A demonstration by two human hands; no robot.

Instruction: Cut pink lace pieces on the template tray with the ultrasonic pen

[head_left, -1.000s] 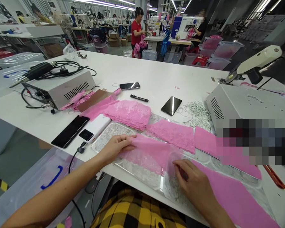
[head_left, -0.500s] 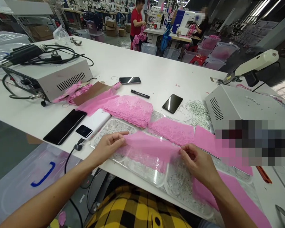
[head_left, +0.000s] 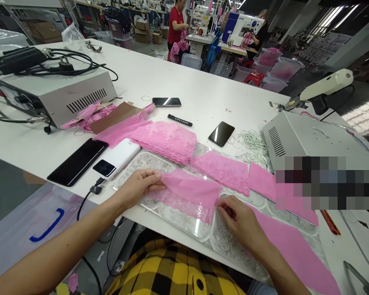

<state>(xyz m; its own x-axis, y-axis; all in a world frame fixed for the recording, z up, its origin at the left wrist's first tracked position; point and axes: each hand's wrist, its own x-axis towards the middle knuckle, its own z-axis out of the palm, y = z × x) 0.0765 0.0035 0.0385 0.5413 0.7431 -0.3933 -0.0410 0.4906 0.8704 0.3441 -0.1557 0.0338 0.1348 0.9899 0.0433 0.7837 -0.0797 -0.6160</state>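
A thin pink fabric piece [head_left: 193, 188] with a lace lower border hangs over a clear plastic tray [head_left: 199, 231] at the table's front. Its upper left corner is pinched by my left hand [head_left: 146, 183]. My right hand [head_left: 238, 217] has its thumb and fingers closed at the fabric's right edge. Just behind lies a stack of pink lace pieces [head_left: 166, 141]. To the right of that stack rests a smaller pink lace pile [head_left: 221, 170]. Plain pink panels [head_left: 292, 246] lie beside and partly behind my right forearm.
A white power bank [head_left: 119, 155] and a black phone [head_left: 80, 162] lie on the left. Grey boxes with vents [head_left: 76, 92] stand at both ends. A marker [head_left: 180, 119], another phone [head_left: 221, 133] and tangled pale elastic cord [head_left: 255, 143] lie beyond the fabric. People work at machines behind.
My right hand has moved left and slightly down from the fabric's upper right corner to its right edge. The fabric's right side droops more. My left hand keeps its pinch.
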